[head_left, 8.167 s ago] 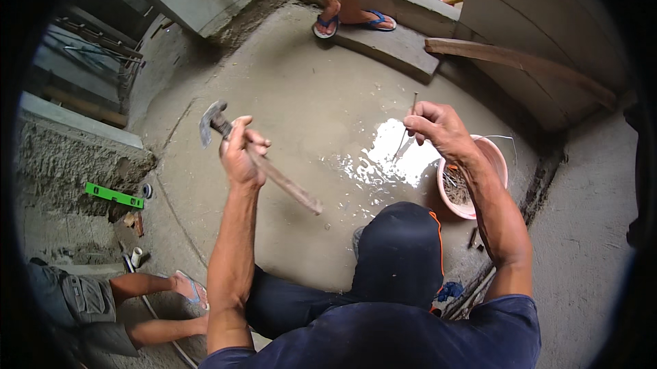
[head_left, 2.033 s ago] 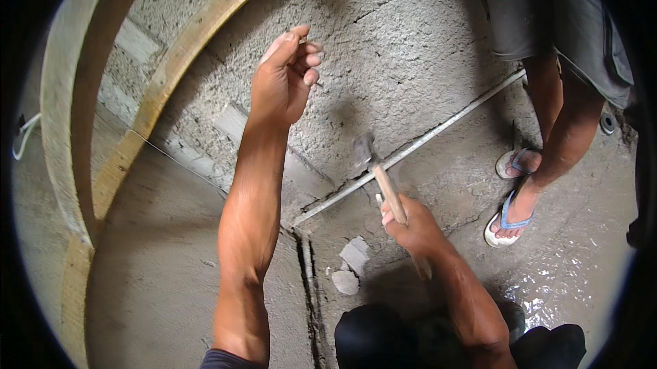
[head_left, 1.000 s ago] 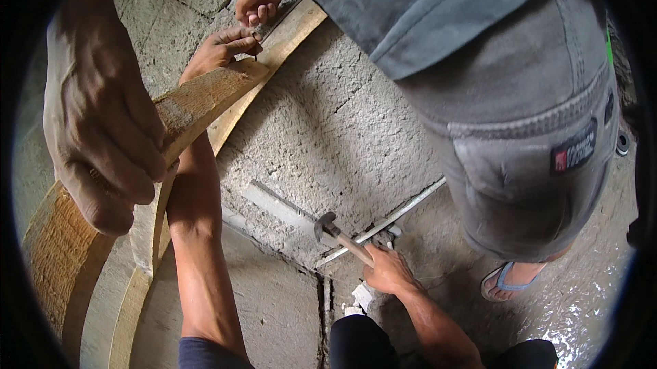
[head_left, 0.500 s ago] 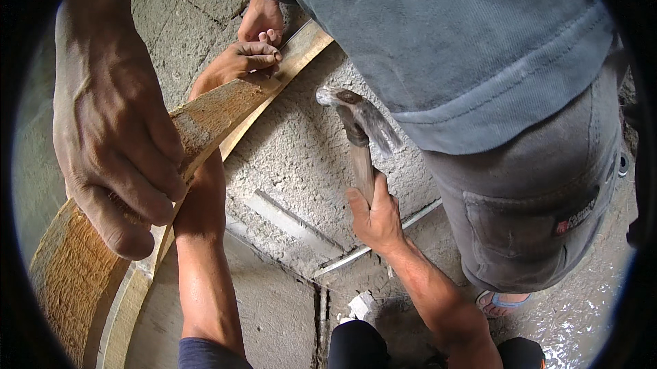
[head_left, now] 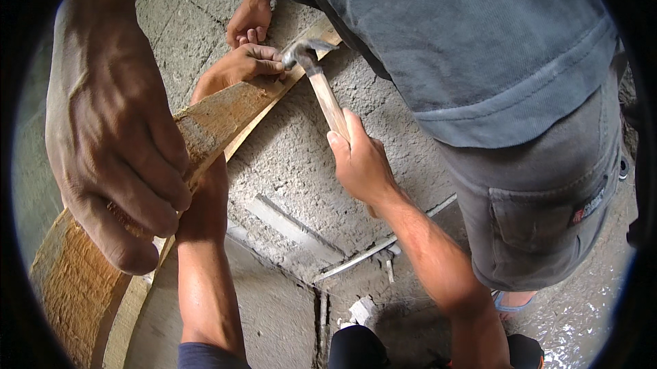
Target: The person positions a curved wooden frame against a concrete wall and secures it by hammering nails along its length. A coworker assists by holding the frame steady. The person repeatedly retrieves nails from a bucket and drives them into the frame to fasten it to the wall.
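My right hand (head_left: 363, 160) is wrapped round the wooden handle of a claw hammer (head_left: 327, 99). The hammer's head is up at the wooden board (head_left: 226, 117), right beside the fingertips of my left hand (head_left: 239, 67). My left forearm passes beneath the board, and the hand comes up at its far side, thumb and fingers pinched together over the wood. What they pinch is too small to make out. Another person's large hand (head_left: 116, 157) grips the board at the left. A second hand (head_left: 250, 17) of another person, fingers curled, is just beyond my left hand.
A co-worker in a grey shirt (head_left: 479, 47) and grey trousers (head_left: 540, 212) stands close on the right. Behind lies a rough concrete surface (head_left: 308, 164) with a thin strip (head_left: 294, 227) on it. A pale chunk (head_left: 363, 310) is near the bottom, and wet floor (head_left: 568, 321) at lower right.
My right hand has swung the hammer up and left, from over the concrete to the board by my left fingertips. The co-worker's far hand has shifted slightly left.
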`<state>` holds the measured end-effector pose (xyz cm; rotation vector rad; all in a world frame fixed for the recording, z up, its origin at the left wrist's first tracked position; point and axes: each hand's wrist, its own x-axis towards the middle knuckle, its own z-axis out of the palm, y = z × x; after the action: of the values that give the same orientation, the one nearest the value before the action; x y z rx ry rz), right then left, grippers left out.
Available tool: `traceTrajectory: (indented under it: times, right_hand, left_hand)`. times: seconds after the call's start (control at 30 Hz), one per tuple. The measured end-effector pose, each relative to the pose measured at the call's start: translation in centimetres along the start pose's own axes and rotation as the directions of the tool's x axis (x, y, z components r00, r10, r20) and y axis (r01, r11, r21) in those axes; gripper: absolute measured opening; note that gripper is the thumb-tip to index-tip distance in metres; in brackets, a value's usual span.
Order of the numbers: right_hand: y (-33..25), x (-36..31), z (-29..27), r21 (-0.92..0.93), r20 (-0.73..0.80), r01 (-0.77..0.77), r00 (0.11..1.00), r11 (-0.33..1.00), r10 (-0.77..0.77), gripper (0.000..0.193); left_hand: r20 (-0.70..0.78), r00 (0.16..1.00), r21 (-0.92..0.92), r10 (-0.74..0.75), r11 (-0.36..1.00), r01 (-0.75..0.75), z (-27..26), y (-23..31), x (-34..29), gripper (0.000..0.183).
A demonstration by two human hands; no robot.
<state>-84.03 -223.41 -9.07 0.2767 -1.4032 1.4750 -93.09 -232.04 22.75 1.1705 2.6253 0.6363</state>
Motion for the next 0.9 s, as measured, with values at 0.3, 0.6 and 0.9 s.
traceTrajectory:
  times: [0.3,0.6,0.9]
  right_hand:
    - [-2.1,1.2,-1.1,0.124,0.08,-0.167,0.984,0.978,0.158,0.04]
    - [-1.9,0.1,-1.4,0.049,0.132,-0.105,0.986,0.993,0.098,0.034]
    - [-2.2,0.4,-1.1,0.078,0.173,-0.142,0.977,0.987,0.127,0.032]
  left_hand:
    - [-0.085,0.986,0.179,-0.14,0.972,0.154,2.5,2.7,-1.6,0.013]
    - [-0.025,0.992,0.192,-0.127,0.973,0.13,1.3,2.0,-1.2,0.012]
    - [-0.032,0.992,0.273,-0.124,0.953,0.128,0.7,1.5,-0.9,0.007]
